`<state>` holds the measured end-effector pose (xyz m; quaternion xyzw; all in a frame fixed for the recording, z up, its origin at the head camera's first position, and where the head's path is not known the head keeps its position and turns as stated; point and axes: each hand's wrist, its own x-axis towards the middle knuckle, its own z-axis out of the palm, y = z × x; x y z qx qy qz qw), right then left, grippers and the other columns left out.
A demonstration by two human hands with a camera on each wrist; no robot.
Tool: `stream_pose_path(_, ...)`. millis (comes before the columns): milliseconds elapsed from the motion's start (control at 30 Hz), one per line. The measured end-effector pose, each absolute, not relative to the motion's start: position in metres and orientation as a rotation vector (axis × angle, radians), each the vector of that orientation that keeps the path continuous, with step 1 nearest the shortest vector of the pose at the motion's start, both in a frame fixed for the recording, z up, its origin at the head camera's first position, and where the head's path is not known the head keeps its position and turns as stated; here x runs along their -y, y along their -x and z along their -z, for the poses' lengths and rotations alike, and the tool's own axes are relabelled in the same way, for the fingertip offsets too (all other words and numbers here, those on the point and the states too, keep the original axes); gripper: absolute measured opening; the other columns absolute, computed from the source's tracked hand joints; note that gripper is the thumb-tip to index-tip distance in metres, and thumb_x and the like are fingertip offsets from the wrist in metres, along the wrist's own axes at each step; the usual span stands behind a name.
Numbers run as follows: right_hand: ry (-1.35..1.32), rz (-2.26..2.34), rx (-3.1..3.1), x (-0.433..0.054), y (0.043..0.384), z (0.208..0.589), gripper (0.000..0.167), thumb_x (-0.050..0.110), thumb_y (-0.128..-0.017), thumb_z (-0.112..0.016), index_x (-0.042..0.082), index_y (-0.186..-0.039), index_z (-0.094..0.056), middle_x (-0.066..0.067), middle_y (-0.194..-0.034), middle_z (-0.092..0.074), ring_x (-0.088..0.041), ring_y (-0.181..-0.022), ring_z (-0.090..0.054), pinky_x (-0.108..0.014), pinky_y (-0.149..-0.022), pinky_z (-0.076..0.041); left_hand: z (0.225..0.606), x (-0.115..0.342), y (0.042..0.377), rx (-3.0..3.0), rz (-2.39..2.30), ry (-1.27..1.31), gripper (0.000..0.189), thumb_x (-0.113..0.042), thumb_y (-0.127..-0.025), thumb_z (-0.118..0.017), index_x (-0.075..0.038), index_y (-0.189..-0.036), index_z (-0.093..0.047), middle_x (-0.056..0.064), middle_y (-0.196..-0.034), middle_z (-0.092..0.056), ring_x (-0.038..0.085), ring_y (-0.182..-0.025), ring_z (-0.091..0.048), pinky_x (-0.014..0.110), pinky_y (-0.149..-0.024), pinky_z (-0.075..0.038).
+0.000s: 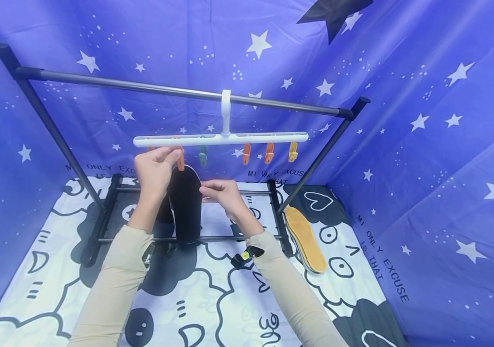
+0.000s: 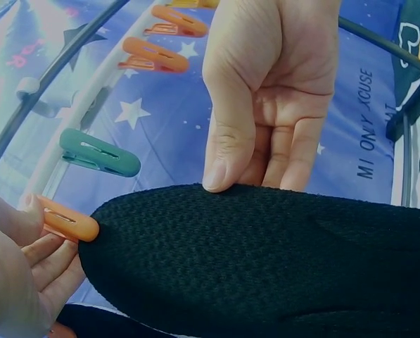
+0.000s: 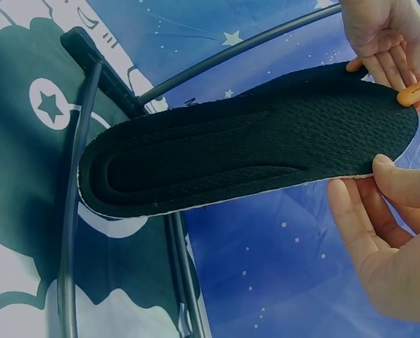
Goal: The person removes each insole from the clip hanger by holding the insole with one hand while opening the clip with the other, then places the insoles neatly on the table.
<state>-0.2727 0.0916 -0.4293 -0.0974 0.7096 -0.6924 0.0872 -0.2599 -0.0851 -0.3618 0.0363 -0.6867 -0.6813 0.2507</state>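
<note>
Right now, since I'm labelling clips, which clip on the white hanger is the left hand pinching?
The orange clip just left of the green clip in the head view; the left hand pinches only this one.

Hanger [image 1: 212,140] on rack [image 1: 169,90], insole [image 1: 187,207] below hanger's left half, another insole [image 1: 305,238] right of rack

Blue drapes [image 1: 212,43] (starry) border patterned cloth [image 1: 205,303].

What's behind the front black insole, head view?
Behind the front insole: part of a second black insole, the rack's near lower bar showing either side, and patterned sheet. Covered: the second insole's remainder and a stretch of bar.
</note>
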Motion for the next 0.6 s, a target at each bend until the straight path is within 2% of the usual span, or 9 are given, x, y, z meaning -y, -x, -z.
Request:
stream_pose_path(433,0.252,2.056,-2.105,-0.0944,0.2741,0.4333,0.025,-0.004,-0.093,-0.069,-0.015,-0.116,-0.069,-0.029,-0.12,-0.07,-0.013,-0.085,-0.073,-0.041,-0.082,-0.064,0.3621,0.0851,0.2591,1.884,1.861,-0.109,0.018,-0.012,-0.091,-0.077,0.003,-0.098,-0.08,-0.014,-0.062,-0.068,0.005,-0.08,-0.065,0.017,-0.092,-0.046)
stream_pose_path(600,0.226,2.068,-2.105,-0.0978,0.2751,0.4383,0.024,-0.006,-0.093,-0.068,-0.017,-0.113,-0.069,-0.026,-0.112,-0.073,-0.011,-0.08,-0.071,-0.041,-0.081,-0.064,0.36,0.0865,0.2599,1.917,1.824,-0.166,0.016,-0.011,-0.091,-0.077,0.0,-0.103,-0.08,0.008,-0.085,-0.08,0.0,-0.082,-0.066,0.016,-0.088,-0.046)
